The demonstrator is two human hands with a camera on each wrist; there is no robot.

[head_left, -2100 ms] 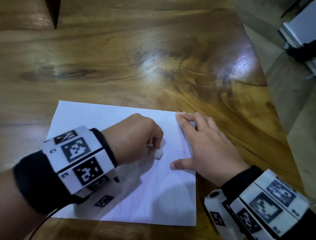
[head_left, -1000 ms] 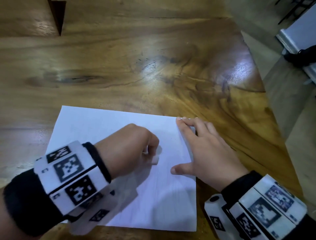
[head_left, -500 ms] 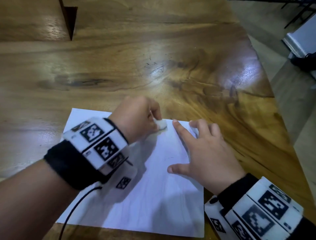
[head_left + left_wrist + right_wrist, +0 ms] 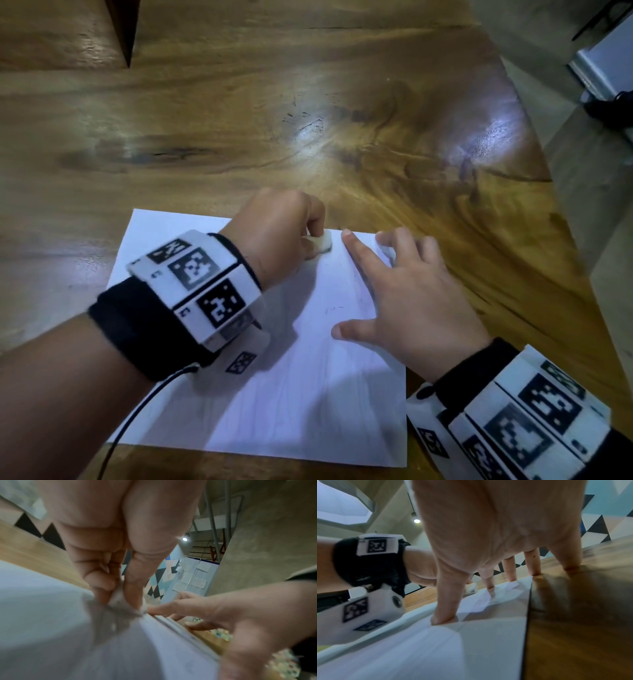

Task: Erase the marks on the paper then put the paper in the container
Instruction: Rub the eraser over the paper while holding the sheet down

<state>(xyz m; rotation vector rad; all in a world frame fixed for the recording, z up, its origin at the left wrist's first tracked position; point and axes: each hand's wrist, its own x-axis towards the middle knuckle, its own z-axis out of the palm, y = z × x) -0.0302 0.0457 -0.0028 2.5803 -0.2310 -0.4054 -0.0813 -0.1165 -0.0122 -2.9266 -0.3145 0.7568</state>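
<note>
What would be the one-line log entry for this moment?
stage: erasing | left hand: pinches eraser at far edge of paper | right hand: presses paper flat on table | container: not in view

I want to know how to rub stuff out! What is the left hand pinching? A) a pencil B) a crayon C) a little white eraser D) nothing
C: the left hand pinches a small white eraser against the paper near its far edge, while the right hand presses flat on the sheet.
</note>
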